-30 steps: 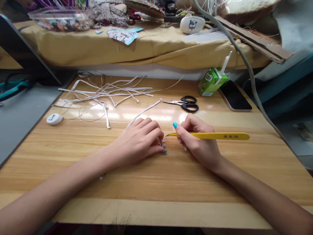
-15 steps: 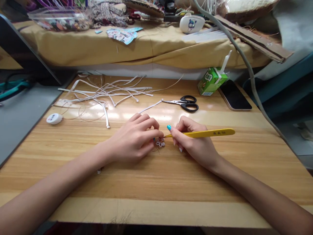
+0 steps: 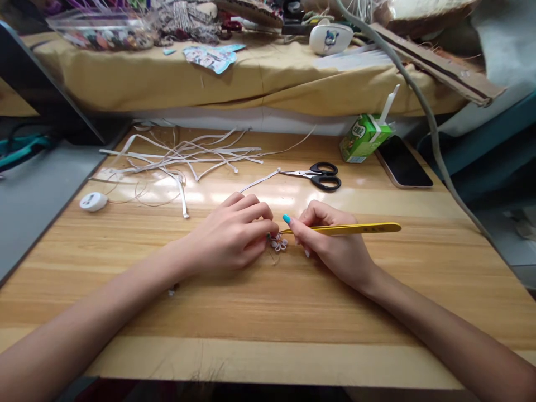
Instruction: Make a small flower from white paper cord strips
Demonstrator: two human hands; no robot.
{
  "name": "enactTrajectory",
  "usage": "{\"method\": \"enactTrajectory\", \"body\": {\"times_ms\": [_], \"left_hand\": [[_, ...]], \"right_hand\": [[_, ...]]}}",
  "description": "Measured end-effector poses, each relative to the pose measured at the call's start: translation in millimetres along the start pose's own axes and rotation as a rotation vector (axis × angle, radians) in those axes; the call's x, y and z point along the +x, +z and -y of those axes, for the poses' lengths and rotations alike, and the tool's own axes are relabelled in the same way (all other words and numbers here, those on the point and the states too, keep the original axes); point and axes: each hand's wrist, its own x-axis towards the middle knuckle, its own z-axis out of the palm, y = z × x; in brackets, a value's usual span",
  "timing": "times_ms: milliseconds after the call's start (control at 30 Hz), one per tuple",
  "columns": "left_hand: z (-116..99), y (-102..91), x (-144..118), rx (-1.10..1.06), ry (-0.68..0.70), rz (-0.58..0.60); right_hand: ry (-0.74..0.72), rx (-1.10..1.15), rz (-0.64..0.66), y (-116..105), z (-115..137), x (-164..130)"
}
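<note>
My left hand (image 3: 237, 234) pinches a small white looped piece shaped like a flower (image 3: 279, 243) at its left side, close over the table; its fingertips are partly hidden. A thin thread (image 3: 274, 258) trails below the piece. In my right hand (image 3: 330, 237) are yellow tweezers (image 3: 364, 228), held like a pen with the handle pointing right. Their tips reach the top of the flower piece beside my left fingertips; whether they grip it is too small to tell. Black-handled scissors (image 3: 324, 176) lie beyond my hands, by the end of a white cord (image 3: 259, 181).
White flat cords (image 3: 184, 153) lie tangled at the back left, near a white spool (image 3: 92, 201) with thin thread. A green drink carton (image 3: 363, 138) and a phone (image 3: 404, 162) are at the back right. A grey cable (image 3: 431, 117) hangs down the right side.
The tweezer tips have shifted slightly left, towards my left fingertips. The flower piece has turned a little and sits slightly further right. Both hands keep their grips.
</note>
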Motion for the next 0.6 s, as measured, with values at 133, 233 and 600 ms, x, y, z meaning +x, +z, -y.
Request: {"method": "enactTrajectory", "body": {"times_ms": [133, 233, 600], "left_hand": [[0.2, 0.1, 0.3, -0.004, -0.003, 0.012], [1.2, 1.0, 0.0, -0.002, -0.003, 0.012], [3.4, 2.4, 0.3, -0.007, 0.014, -0.027]], "right_hand": [[-0.003, 0.017, -0.013, 0.4, -0.4, 0.0], [0.007, 0.030, -0.018, 0.8, -1.1, 0.2], [-0.006, -0.026, -0.063, 3.5, 3.0, -0.2]]}}
